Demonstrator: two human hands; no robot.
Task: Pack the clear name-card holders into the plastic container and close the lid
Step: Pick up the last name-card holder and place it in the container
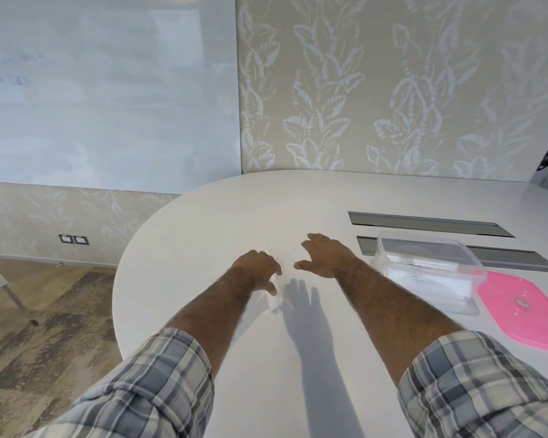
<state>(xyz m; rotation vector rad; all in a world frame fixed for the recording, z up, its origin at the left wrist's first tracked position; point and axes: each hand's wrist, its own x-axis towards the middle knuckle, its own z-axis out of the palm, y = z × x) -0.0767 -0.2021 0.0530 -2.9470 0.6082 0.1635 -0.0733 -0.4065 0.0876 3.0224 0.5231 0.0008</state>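
My left hand is closed around a clear name-card holder near the middle of the white table; the holder is nearly see-through and mostly hidden by my fingers. My right hand hovers just to the right of it, fingers spread, holding nothing. The clear plastic container stands to the right, lid off, with card holders lying inside. Its pink lid lies flat on the table to the right of the container.
The white oval table has its curved edge at the left, with floor beyond. Two grey cable slots are set into the tabletop behind the container. A patterned wall stands behind the table.
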